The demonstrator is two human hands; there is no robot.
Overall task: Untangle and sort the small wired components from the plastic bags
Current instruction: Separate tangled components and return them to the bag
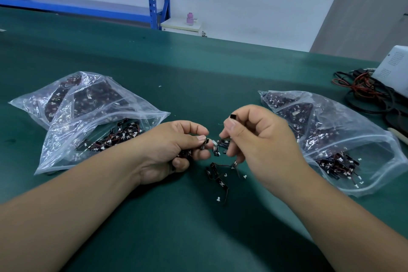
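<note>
Both hands (176, 150) (254, 137) pinch tangled wired components (217, 144).

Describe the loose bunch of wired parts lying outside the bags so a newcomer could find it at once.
On the green mat, look between the left bag and the right bag, just below the right hand. There lies a small tangle of black components with white plugs. Unlike the bagged ones or the pieces pinched in fingers, it sits on bare mat.
</note>
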